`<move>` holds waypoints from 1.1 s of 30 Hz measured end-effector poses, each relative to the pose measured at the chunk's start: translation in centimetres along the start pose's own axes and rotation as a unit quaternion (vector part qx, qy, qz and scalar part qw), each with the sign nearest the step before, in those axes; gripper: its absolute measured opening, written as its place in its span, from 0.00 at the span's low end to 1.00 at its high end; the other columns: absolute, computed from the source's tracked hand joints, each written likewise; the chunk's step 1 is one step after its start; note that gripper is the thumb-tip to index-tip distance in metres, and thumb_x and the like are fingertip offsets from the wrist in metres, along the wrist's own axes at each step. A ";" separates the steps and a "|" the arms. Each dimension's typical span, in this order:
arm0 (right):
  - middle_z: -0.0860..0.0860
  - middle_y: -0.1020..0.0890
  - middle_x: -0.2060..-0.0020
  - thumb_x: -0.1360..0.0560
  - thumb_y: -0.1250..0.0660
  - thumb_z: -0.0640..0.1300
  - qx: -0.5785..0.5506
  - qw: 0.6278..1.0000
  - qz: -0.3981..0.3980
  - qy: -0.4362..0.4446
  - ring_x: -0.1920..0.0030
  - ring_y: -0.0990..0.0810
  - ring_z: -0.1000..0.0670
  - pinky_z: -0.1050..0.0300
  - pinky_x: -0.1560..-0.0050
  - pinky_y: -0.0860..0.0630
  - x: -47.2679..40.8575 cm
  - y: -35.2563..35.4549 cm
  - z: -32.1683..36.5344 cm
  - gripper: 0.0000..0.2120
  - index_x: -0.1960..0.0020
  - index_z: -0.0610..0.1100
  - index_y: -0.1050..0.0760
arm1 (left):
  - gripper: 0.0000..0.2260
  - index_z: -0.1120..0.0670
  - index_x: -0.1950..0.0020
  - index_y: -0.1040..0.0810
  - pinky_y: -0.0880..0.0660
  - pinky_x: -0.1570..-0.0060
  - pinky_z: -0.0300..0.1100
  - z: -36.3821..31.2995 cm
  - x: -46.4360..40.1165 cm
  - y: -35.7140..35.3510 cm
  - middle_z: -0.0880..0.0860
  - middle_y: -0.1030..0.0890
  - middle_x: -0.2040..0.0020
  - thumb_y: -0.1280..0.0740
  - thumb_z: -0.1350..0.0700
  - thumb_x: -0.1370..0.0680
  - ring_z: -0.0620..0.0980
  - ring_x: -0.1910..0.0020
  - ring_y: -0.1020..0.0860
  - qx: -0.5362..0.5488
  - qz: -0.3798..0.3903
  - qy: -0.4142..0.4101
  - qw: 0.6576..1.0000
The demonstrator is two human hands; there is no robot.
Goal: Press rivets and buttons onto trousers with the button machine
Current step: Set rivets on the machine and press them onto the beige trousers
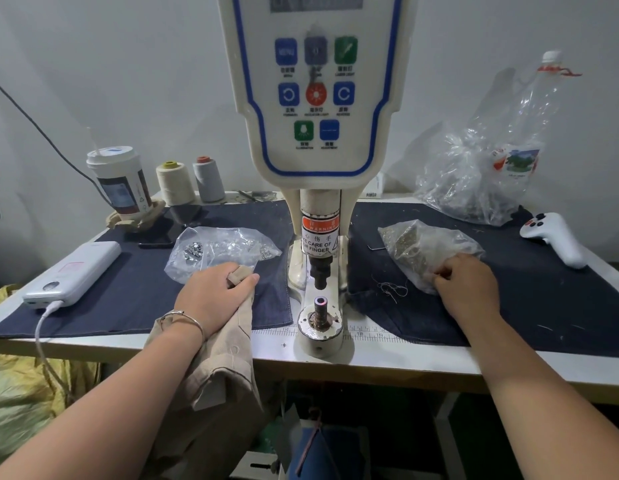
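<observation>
Both forearms enter from the bottom of the frame. Left hand (216, 297), centre left: fingers curled over the beige trousers (218, 382), gripping the waistband end with a belt loop showing between the fingers; the cloth hangs off the table (439, 362) edge toward the bottom. Thin bracelet (183, 317) on that wrist. Right hand (469, 287), centre right: fingertips curled together, pinching into the open end of a clear bag of brassy small parts (422, 247), likely fetching a rivet or button; whether one is already between the fingers I can't tell.

Button machine (318, 133) stands centre frame, control panel up top, punch (320, 271) raised above the lower die (321, 302). Die looks bare, with no cloth under the punch. Trousers sit just left of the die, not on it.

Progress: looks like loading stage for this press. No fastener visible on the exposed part of the trousers. Left to do: seat hardware, place waistband on die, press.

Second clear bag of silvery parts (225, 247) sits just above the left hand. Dark denim cloth (135, 289) covers the tabletop. Power bank (72, 271) with cable at left; cup (119, 181) and two thread cones (190, 181) upper left; plastic bottle (530, 126) upper right; white controller (550, 237) at right.
</observation>
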State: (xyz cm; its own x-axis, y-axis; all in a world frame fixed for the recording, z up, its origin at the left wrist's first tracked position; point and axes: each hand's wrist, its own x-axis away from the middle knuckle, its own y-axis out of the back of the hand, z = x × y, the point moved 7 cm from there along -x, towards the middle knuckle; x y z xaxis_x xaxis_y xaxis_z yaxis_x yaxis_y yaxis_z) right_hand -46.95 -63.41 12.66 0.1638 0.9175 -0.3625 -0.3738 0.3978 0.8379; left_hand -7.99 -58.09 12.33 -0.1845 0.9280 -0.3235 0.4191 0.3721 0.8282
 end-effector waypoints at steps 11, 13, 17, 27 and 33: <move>0.41 0.19 0.54 0.27 0.33 0.35 0.013 1.000 0.018 0.015 0.55 0.22 0.40 0.57 0.60 0.33 0.3 -0.1 0.3 0.06 0.56 0.37 0.17 | 0.16 0.50 0.65 0.27 0.36 0.67 0.41 0.3 0.2 0.3 0.46 0.23 0.67 0.35 0.43 0.23 0.45 0.65 0.26 0.006 -0.009 0.011 1.000; 0.42 0.20 0.52 0.27 0.33 0.35 0.012 1.000 0.018 0.015 0.54 0.23 0.40 0.57 0.59 0.35 0.4 -0.1 0.4 0.05 0.55 0.37 0.18 | 0.16 0.51 0.65 0.26 0.36 0.67 0.42 0.3 0.2 0.3 0.46 0.22 0.67 0.35 0.42 0.23 0.46 0.64 0.25 0.007 -0.007 0.010 1.000; 0.42 0.19 0.55 0.27 0.35 0.35 0.011 1.000 0.014 0.002 0.59 0.25 0.42 0.56 0.61 0.36 0.5 -0.2 0.4 0.04 0.58 0.39 0.21 | 0.15 0.51 0.64 0.26 0.33 0.64 0.43 0.2 0.2 0.3 0.47 0.22 0.66 0.35 0.43 0.23 0.48 0.63 0.25 0.010 -0.003 0.012 1.000; 0.40 0.18 0.57 0.28 0.30 0.36 -0.027 0.999 0.041 0.007 0.57 0.22 0.40 0.57 0.60 0.34 0.2 -0.3 -0.6 0.04 0.56 0.37 0.17 | 0.16 0.51 0.65 0.26 0.34 0.65 0.43 0.2 0.3 0.3 0.47 0.22 0.67 0.35 0.43 0.23 0.48 0.64 0.25 0.013 -0.003 0.012 1.000; 0.42 0.16 0.63 0.30 0.30 0.33 -0.019 1.000 0.014 0.004 0.60 0.21 0.41 0.59 0.62 0.35 0.2 0.1 -0.3 0.05 0.60 0.40 0.15 | 0.15 0.49 0.65 0.27 0.36 0.67 0.41 0.2 0.2 0.3 0.44 0.23 0.67 0.34 0.43 0.22 0.43 0.65 0.26 0.003 -0.009 0.012 1.000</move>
State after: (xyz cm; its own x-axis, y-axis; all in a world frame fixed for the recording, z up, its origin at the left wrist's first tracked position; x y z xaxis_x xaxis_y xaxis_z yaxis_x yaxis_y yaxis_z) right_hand -47.27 -63.17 12.55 0.1451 0.9279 -0.3435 -0.4121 0.3723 0.8316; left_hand -7.67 -57.81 12.42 -0.2138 0.9205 -0.3269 0.4208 0.3888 0.8196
